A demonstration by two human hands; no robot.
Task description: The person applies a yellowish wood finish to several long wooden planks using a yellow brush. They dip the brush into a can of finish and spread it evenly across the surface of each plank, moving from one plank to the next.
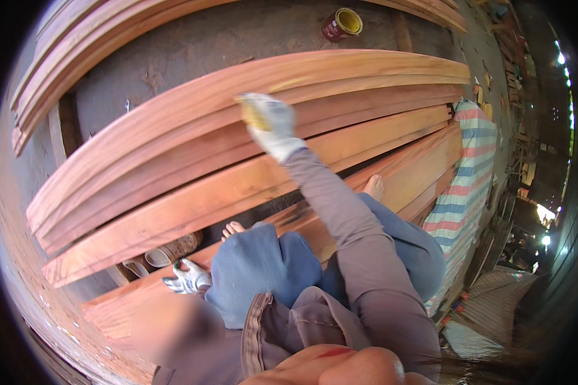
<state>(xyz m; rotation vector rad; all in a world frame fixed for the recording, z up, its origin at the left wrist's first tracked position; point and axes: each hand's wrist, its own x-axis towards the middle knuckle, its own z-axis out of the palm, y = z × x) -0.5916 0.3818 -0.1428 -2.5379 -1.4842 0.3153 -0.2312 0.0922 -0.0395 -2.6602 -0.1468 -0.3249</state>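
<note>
Reddish boards (366, 64) lie beneath the gloved right hand (271, 125) (arm (337, 202) outstretched).

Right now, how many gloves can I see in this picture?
2. The right glove is over a long board; the left glove is lower, beside the blue trousers. Others may be hidden.

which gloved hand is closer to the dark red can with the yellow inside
The right hand, stretched out over the long wooden boards. The left hand is much farther from the can, down beside the blue trousers.
</note>
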